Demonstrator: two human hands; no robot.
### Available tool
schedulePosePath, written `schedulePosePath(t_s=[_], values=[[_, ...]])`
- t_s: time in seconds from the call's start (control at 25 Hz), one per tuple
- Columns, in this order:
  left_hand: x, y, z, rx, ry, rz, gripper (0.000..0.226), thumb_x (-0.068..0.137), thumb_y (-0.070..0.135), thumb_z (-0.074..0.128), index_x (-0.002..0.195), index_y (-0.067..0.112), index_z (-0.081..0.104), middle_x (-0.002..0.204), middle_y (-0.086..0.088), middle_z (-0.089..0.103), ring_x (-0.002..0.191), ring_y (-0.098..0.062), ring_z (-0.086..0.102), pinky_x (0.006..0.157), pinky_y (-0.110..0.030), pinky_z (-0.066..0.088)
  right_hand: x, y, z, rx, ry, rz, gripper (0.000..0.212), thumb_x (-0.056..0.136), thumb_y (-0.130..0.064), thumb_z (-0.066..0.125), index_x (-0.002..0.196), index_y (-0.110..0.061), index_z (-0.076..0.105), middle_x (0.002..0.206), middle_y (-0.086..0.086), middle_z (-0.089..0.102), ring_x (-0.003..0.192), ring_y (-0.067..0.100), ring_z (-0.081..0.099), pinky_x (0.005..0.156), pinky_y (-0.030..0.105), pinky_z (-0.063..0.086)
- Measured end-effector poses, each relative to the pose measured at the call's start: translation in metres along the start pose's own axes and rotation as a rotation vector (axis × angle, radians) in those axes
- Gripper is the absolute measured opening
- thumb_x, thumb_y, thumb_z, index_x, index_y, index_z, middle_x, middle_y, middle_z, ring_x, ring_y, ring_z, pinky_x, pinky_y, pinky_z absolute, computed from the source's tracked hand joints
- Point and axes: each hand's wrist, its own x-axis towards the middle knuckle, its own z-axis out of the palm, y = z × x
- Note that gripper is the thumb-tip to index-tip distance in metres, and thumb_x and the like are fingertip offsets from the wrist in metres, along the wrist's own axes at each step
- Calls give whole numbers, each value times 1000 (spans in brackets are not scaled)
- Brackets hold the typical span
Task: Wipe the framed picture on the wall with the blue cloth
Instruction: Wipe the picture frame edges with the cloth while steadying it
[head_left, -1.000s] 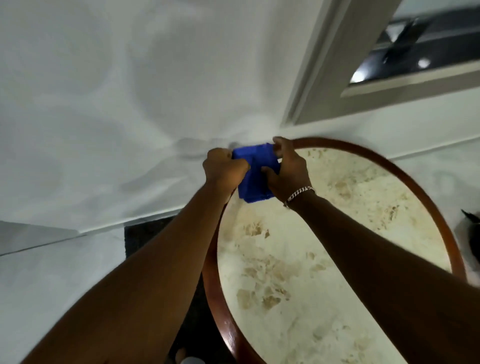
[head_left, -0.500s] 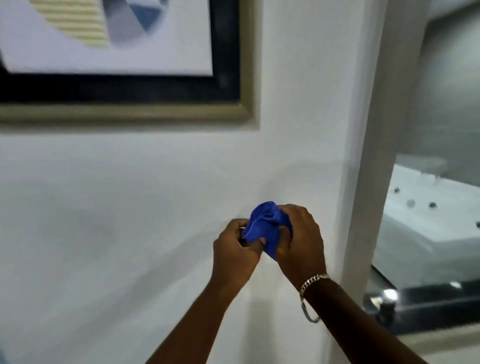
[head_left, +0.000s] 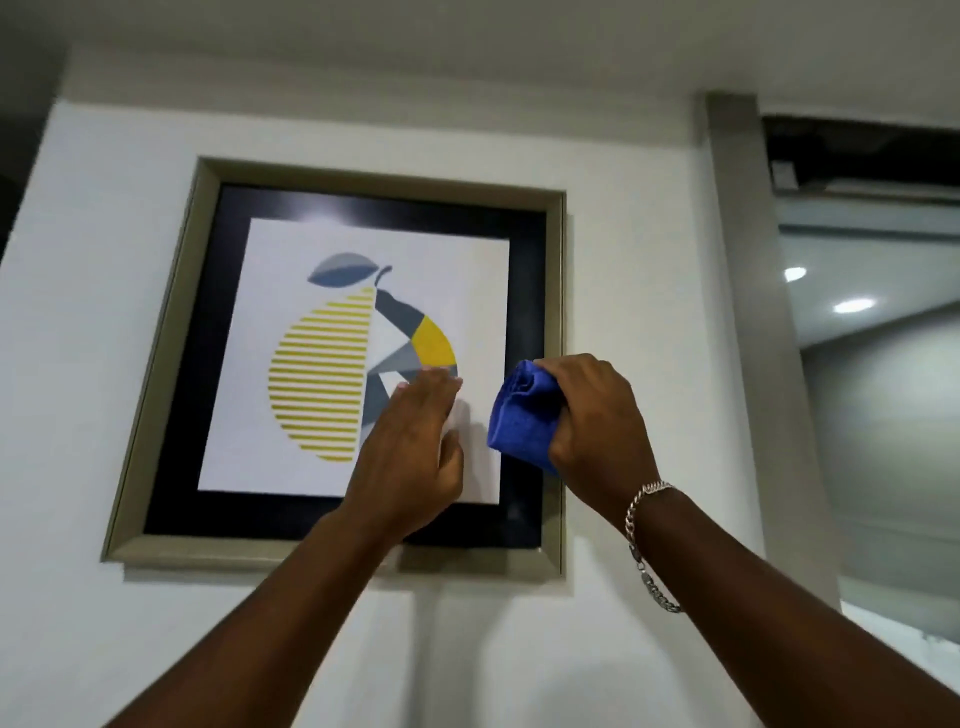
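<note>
The framed picture (head_left: 171, 358) hangs on a white wall: a grey-gold frame, a black mat and a print of a yellow striped pear. My right hand (head_left: 592, 415), with a silver bracelet on its wrist, grips the bunched blue cloth (head_left: 519, 415) in front of the picture's right side, over the black mat. My left hand (head_left: 410, 447) is raised before the lower middle of the print, fingers stretched out and together, holding nothing. Whether the cloth or my left hand touches the glass I cannot tell.
A grey door frame (head_left: 748, 312) runs down the wall to the right of the picture. Beyond it lies a glass panel (head_left: 883, 415) with ceiling lights reflected in it. White wall spreads below and left of the picture.
My view has swung up from the round table to the picture. Both hands have risen; my left hand has let go of the cloth, which my right hand alone now holds by the frame.
</note>
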Motion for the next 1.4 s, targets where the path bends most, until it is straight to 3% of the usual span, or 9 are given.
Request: schedulePosePath(t_s=[0.08,0.2,0.44,0.56,0.72,0.92,1.08,1.24,1.4], values=[[23,-25,10,210,-47,79,59,91,26,38,144,1,37,155,-21,36,145,-37,31,117,-56,29,32,7,11,-83,21,-57,38,75,-14,49,110,-7,62,101,13,66,88,30,59,81,36,44],[37,-54,25,394,-58,81,67,97,43,16,152,6,20,163,-13,15,150,-30,16,121,-50,12,63,20,28,-184,60,-140,38,73,-11,55,110,-5,59,96,16,67,82,34,61,77,39,47],[33,-66,40,496,28,119,71,96,50,11,153,8,14,164,-10,14,151,-26,13,120,-53,16,64,45,53,-433,111,-445,19,89,-14,54,101,-2,63,107,19,65,99,35,59,88,46,49],[34,-66,40,513,38,126,70,96,48,13,153,8,16,163,-10,15,151,-26,14,120,-52,15,49,48,59,-467,3,-380,42,94,-28,41,120,0,59,126,22,61,117,38,57,98,51,47],[34,-68,41,518,47,136,71,94,46,25,153,7,17,163,-10,16,151,-26,13,120,-52,16,41,48,64,-576,-123,-241,65,100,-45,11,142,-2,34,149,18,37,140,32,31,116,47,20],[34,-67,42,522,49,132,71,93,46,26,153,8,16,164,-10,15,151,-26,13,120,-53,17,56,50,54,-552,-170,-246,67,99,-47,7,143,-3,32,150,17,37,140,30,31,117,45,19],[34,-67,41,527,44,132,72,93,45,27,153,8,14,164,-9,13,152,-26,12,120,-54,19,34,58,51,-559,-227,-354,62,98,-43,22,143,-3,32,151,17,34,142,29,28,117,43,16],[33,-67,43,530,45,127,72,93,45,27,153,8,14,164,-10,13,152,-25,11,120,-54,18,75,56,47,-541,-175,-282,68,96,-50,15,144,-4,31,152,16,33,142,29,27,118,45,14],[33,-67,40,537,40,143,73,92,45,27,153,7,15,164,-11,13,152,-26,11,121,-53,15,20,52,50,-503,-242,-329,64,97,-47,22,145,-5,29,154,14,28,144,26,22,118,44,16]])
